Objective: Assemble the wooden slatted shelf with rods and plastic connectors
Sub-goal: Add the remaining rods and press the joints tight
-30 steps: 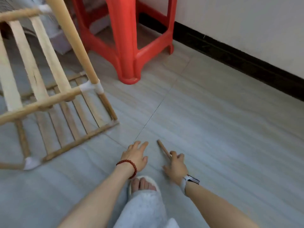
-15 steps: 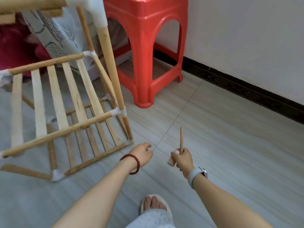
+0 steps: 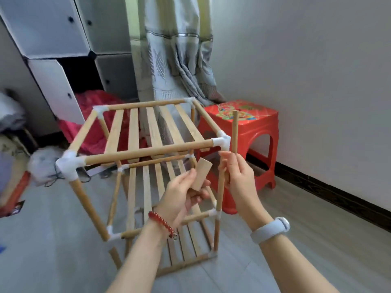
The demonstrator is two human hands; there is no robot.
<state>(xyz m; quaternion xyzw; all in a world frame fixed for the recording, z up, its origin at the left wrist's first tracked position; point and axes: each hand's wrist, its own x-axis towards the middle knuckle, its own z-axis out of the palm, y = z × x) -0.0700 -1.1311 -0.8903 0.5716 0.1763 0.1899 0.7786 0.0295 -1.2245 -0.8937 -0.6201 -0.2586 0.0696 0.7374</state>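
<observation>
From the head view, the left hand [image 3: 183, 194] grips a short flat wooden piece [image 3: 202, 173], and the right hand [image 3: 238, 176] pinches a thin rod [image 3: 234, 132] upright. Both hover before the slatted shelf [image 3: 148, 132], standing on the floor [image 3: 317, 240] beside a red stool [image 3: 251, 127].

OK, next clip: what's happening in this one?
A person is putting together a tiered wooden slatted shelf with white plastic corner connectors, which stands on the grey floor. The right hand grips a thin wooden rod upright, beside the shelf's near right top corner. The left hand holds a short flat wooden piece in front of the frame. Neither part is fitted yet. A red plastic stool stands behind the shelf, by the wall.
</observation>
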